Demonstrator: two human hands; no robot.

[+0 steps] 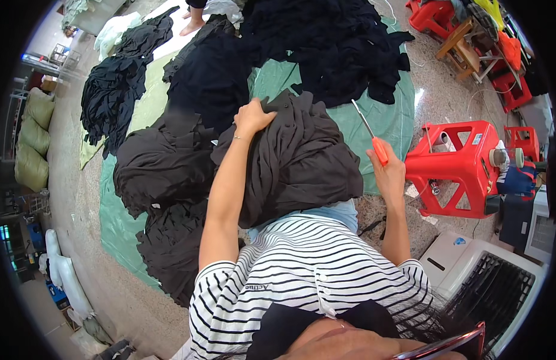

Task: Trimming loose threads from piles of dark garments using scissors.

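A heap of dark grey-brown garments [302, 156] lies over my lap. At its upper left edge, my left hand [254, 117] has its fingers curled onto the cloth, gripping a fold. To the right of the heap, my right hand [387, 171] is closed around an orange-handled tool [380, 150]. Its slender metal blade points up and away, apart from the cloth; whether it is scissors or another tool I cannot make out. Another dark grey-brown garment pile [161, 165] sits just left of my left forearm.
Black garments [344, 48] spread across a green sheet [389, 123] ahead. A red plastic stool [455, 135] stands at my right, with a whitish machine [464, 252] nearer me. Someone's bare foot [193, 27] shows at the far side. Olive sacks [35, 144] line the left.
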